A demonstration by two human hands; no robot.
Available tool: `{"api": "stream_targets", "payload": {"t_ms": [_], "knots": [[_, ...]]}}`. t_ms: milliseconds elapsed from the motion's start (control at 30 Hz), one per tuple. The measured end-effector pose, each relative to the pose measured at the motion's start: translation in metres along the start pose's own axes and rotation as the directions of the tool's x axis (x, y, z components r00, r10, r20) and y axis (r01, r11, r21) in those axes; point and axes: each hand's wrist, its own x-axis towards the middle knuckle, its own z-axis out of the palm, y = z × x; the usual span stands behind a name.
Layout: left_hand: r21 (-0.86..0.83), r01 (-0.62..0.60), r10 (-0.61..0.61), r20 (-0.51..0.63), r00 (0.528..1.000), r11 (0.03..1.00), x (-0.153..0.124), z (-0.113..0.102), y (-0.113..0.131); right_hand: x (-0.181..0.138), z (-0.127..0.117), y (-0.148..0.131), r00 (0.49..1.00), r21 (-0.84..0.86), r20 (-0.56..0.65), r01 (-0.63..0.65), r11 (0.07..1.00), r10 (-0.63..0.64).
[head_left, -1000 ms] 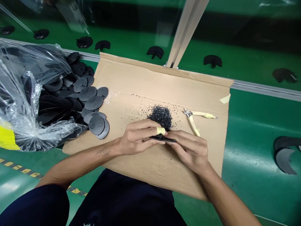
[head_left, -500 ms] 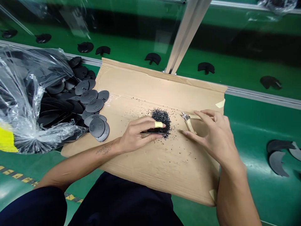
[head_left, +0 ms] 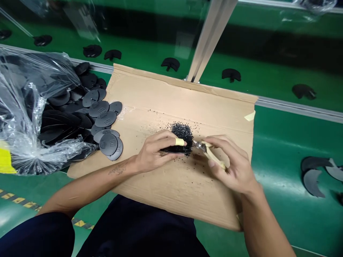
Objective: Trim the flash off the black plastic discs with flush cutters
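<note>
Between its thumb and fingers, my left hand (head_left: 158, 148) pinches a black oval disc (head_left: 174, 149), tilted nearly edge-on. Yellow tape wraps one of its fingertips. My right hand (head_left: 232, 164) is closed round a pair of nippers (head_left: 211, 154) with pale yellow handles. The metal jaws point left and lie close to the disc's right end, apart from it as far as I can see. Just behind the disc is a heap of small black plastic bits (head_left: 181, 132), with loose bits scattered around it. All this is over a cardboard sheet (head_left: 166, 192).
To the left, many black oval discs (head_left: 108, 144) spill from a clear plastic bag (head_left: 24, 117). A metal post (head_left: 207, 39) rises behind the cardboard. Black curved pieces (head_left: 170, 63) lie along the green surface at the back, and others (head_left: 313, 182) lie on the right.
My right hand has picked up the nippers from the cardboard and carried them left towards the disc. The disc in my left hand has tilted, showing more of its face.
</note>
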Motion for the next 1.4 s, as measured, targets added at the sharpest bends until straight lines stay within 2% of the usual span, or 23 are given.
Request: {"api": "stream_targets", "payload": {"t_ms": [267, 433, 933, 1200, 1400], "knots": [[-0.019, -0.006, 0.006, 0.033, 0.999, 1.000, -0.001, 0.000, 0.000, -0.001, 0.011, -0.004, 0.999, 0.031, -0.009, 0.040, 0.999, -0.040], [-0.023, -0.003, 0.004, 0.048, 0.999, 1.000, -0.001, -0.001, -0.001, -0.002, 0.011, -0.002, 0.997, -0.011, -0.047, 0.064, 0.998, -0.064], [-0.133, 0.049, -0.044, 0.040, 0.998, 0.990, -0.002, 0.001, -0.003, -0.006, 0.010, -0.004, 0.997, -0.143, -0.041, 0.065, 0.988, -0.071], [-0.144, 0.037, -0.030, 0.047, 0.998, 0.989, -0.001, 0.000, -0.002, -0.006, 0.009, -0.008, 1.000, -0.026, -0.021, 0.023, 0.999, -0.023], [-0.063, 0.050, -0.048, 0.042, 0.998, 0.997, 0.000, -0.001, 0.002, -0.004, 0.013, -0.007, 0.998, 0.038, -0.063, -0.019, 0.999, 0.021]]}}
